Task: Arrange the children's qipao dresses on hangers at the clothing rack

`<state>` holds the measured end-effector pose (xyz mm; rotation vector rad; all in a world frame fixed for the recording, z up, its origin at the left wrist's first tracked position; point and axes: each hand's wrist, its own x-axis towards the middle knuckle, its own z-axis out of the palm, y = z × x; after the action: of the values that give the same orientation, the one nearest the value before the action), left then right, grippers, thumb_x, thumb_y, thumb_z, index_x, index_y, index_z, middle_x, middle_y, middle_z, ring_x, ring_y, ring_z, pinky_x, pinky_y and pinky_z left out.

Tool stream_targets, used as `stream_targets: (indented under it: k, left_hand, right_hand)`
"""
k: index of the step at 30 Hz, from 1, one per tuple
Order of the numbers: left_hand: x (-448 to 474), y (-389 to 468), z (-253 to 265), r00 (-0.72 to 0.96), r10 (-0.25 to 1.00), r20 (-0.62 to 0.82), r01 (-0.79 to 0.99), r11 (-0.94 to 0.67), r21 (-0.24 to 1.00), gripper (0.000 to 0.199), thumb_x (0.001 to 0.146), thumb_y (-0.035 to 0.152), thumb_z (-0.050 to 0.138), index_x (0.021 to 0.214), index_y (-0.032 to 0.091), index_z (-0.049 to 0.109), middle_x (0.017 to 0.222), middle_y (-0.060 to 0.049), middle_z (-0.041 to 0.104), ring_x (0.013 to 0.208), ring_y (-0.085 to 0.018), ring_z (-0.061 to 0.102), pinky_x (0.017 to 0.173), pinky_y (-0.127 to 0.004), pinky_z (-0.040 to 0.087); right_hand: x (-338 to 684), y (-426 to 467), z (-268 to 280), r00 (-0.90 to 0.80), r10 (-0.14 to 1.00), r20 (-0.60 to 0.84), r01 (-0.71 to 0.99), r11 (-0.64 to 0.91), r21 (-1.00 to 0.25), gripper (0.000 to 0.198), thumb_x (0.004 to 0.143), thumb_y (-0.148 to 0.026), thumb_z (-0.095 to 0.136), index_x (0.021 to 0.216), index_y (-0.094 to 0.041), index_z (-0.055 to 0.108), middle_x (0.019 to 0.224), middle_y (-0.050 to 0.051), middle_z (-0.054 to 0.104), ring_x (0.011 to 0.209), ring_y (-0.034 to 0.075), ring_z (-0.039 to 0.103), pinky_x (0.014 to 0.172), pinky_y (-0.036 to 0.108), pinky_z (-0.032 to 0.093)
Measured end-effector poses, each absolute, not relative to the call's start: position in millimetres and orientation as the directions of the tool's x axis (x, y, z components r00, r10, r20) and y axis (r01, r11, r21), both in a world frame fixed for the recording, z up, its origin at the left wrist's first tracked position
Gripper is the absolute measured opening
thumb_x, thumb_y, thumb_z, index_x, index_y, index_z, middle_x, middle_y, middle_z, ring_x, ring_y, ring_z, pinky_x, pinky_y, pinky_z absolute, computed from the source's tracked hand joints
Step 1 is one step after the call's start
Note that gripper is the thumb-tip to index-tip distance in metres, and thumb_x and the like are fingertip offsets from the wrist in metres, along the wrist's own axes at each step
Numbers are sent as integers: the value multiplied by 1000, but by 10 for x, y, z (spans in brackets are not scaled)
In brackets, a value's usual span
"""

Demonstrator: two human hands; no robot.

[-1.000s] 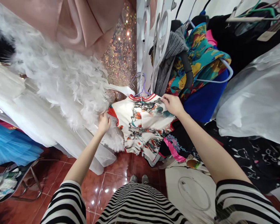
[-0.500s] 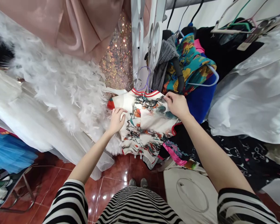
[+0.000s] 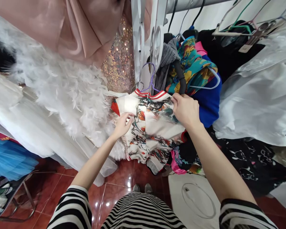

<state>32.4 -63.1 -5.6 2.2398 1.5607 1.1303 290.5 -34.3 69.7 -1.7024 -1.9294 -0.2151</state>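
Note:
A white jacket [image 3: 157,122] with an orange, green and black print and a red-striped collar hangs in front of me on a purple hanger [image 3: 153,76]. My right hand [image 3: 187,109] is closed on its right shoulder, thumb and fingers pinching the cloth. My left hand [image 3: 124,124] rests against the left front of the jacket, fingers slightly bent and thumb apart, with no cloth visibly gripped. Just above that hand, a red patch shows at the jacket's left sleeve.
White feathered clothing [image 3: 71,95] and a pink satin garment [image 3: 92,28] hang at left. A teal floral garment [image 3: 190,63] and a sheer white one [image 3: 255,105] hang at right. A white board [image 3: 193,200] lies low at right; a metal-legged chair [image 3: 28,197] stands lower left.
My right hand has moved slightly right with the jacket's shoulder, and the jacket has shifted a little with it. My left hand has slid slightly right across the front.

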Motion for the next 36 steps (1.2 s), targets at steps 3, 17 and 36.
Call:
stream_targets:
  k: [3, 17, 36]
  left_hand:
    - [357, -645, -47, 156, 880, 448, 691, -421, 588, 19, 89, 18, 50, 103, 22, 63, 103, -4, 68, 85, -14, 62, 69, -25, 52]
    - [602, -505, 379, 128, 775, 619, 672, -527, 521, 40, 98, 38, 44, 135, 22, 46, 125, -12, 61, 94, -17, 62, 82, -31, 51]
    - [1156, 615, 610, 74, 700, 710, 626, -587, 513, 37, 100, 34, 36, 128, 21, 57, 103, -8, 71, 107, -21, 65, 99, -34, 48]
  right_hand:
    - [2877, -415, 642, -38, 861, 507, 957, 178, -230, 28, 96, -26, 40, 102, -19, 67, 88, 11, 63, 59, 17, 47, 56, 28, 17]
    - [2869, -366, 429, -128, 826, 550, 875, 354, -329, 21, 92, -27, 43, 86, -21, 62, 74, 10, 64, 64, 23, 56, 56, 29, 24]
    - [2813, -196, 529, -429, 815, 389, 564, 578, -590, 41, 93, -27, 37, 120, -23, 68, 77, 3, 70, 76, 23, 68, 71, 28, 46]
